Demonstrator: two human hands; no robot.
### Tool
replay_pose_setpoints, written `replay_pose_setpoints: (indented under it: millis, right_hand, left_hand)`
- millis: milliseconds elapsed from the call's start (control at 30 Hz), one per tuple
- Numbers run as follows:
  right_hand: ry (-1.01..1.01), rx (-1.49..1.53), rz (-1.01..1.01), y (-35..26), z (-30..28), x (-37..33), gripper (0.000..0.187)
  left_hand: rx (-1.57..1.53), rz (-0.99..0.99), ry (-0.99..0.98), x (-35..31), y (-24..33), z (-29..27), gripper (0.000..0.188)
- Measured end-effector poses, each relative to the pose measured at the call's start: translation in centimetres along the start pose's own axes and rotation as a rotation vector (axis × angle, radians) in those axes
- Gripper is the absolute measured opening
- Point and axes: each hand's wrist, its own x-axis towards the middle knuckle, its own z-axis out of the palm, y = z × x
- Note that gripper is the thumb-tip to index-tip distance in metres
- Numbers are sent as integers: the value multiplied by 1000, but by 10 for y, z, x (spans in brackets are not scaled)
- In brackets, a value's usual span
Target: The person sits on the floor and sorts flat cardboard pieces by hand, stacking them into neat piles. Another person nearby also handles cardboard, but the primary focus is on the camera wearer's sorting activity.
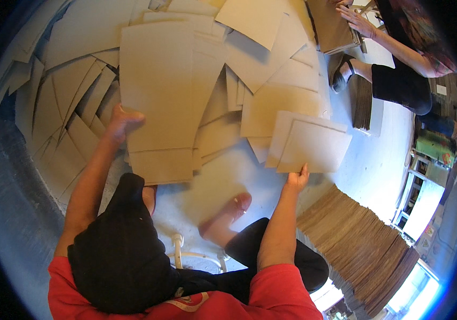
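My left hand is closed on the left edge of a tall brown cardboard sheet, its thumb lying over the face. Lower edges of at least one more sheet show beneath that one. To the right, my right hand grips the bottom edge of a few smaller cardboard sheets, slightly fanned, with the thumb on top. Behind both hands spreads a wide heap of loose cardboard sheets, overlapping at many angles.
A long stack of cardboard stands at my lower right, near my knee. At the upper right, another person's hand rests by a cardboard bundle. A smaller stack stands near that person's leg. Pale stool legs show below me.
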Motion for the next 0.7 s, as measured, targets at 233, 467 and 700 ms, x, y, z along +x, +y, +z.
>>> replay_pose_setpoints:
  millis: [233,467,700]
  right_hand:
    - [-85,-278,107,19,8,24,32]
    - [-306,-515,88,54,82,47,22]
    - [122,-755,-104,36,72,27,43]
  left_hand:
    - [56,37,160,-5,1,14,60]
    - [-1,36,28,4,-5,5,53]
    - [12,58,33,-7,5,6,51]
